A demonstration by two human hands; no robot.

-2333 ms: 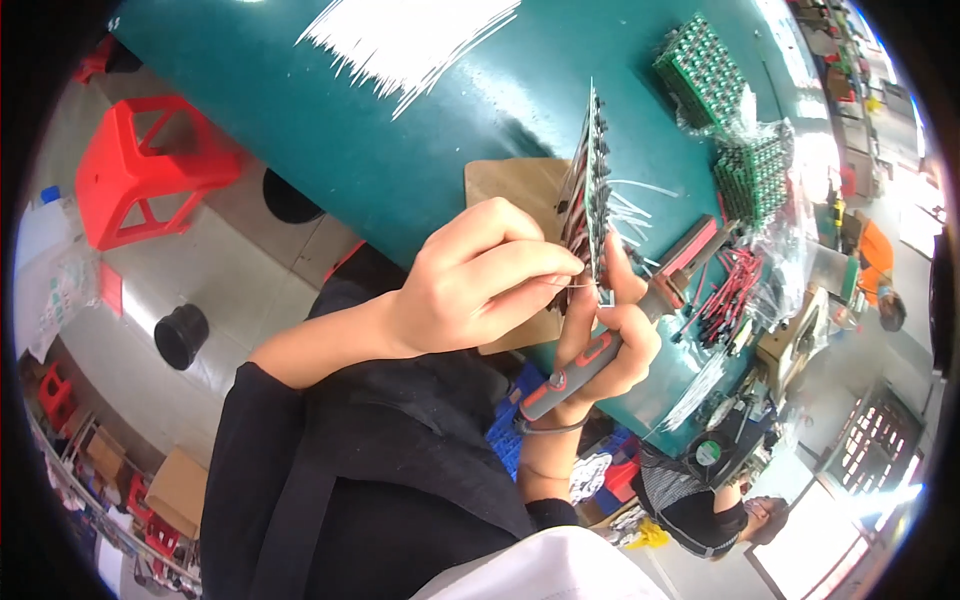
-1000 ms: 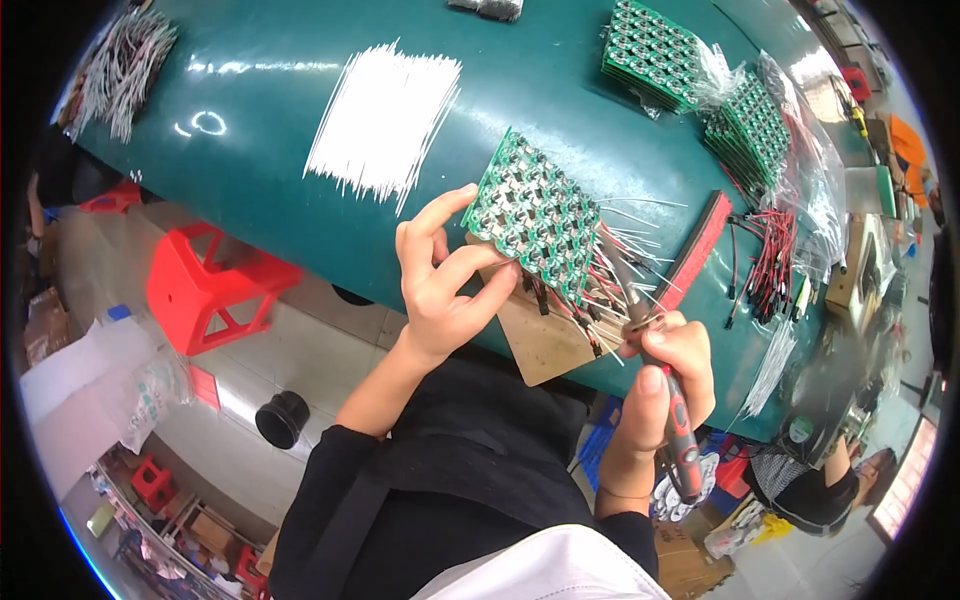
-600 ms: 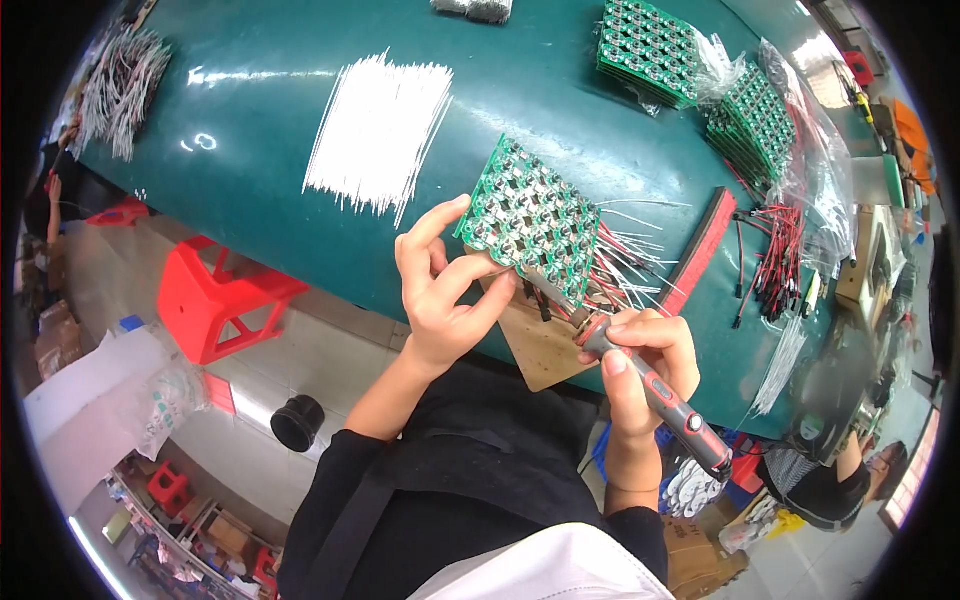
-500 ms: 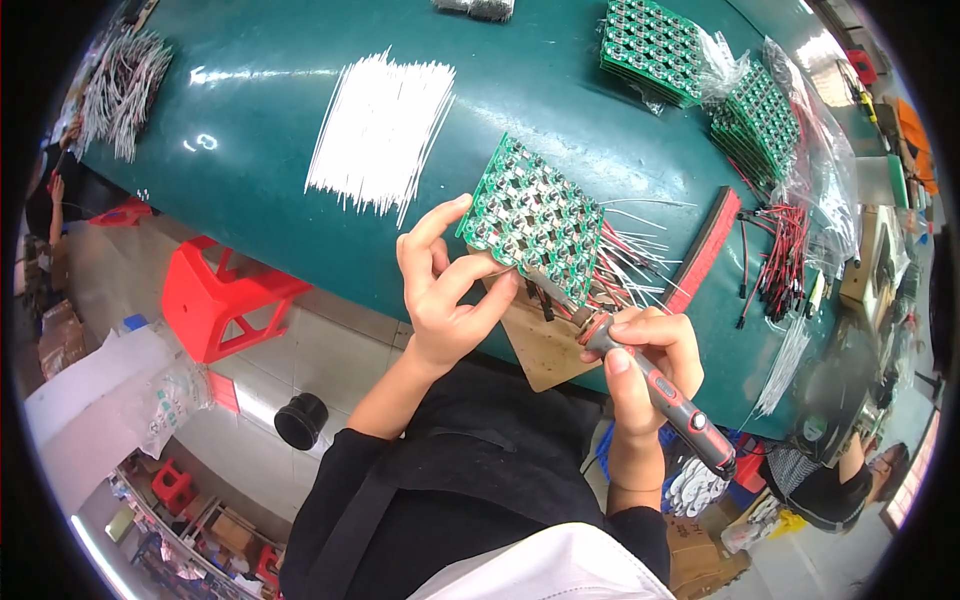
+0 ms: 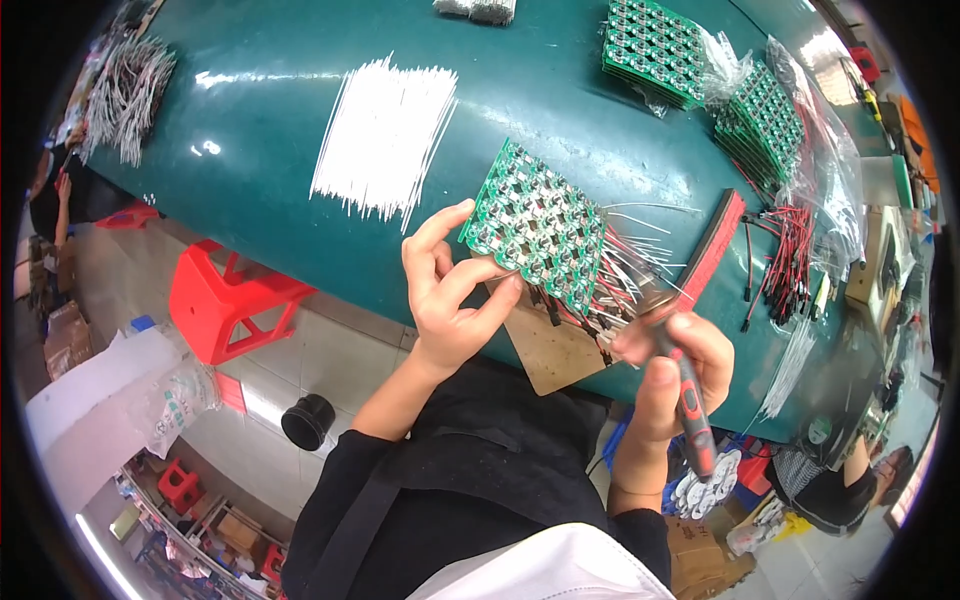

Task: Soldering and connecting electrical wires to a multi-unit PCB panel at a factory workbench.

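Observation:
My left hand pinches the left corner of a green circuit board panel between thumb and fingers. Rows of small dark and metallic parts cover the panel, which is tilted above a tan board. My right hand is wrapped round a pen-shaped grey-and-red power tool. Its head is smeared by motion and sits right of the panel, apart from it. Red and white wires with black connectors fan out under and beside the panel's right edge.
A bundle of white wires lies on the green table. Stacked circuit panels stand at the far right. A red bar and red wires lie to the right. A red stool stands left; other people are at the edges.
My right hand has drawn the power tool away from the panel's lower edge, rightward, turning it more upright. My left hand still holds the panel in nearly the same place.

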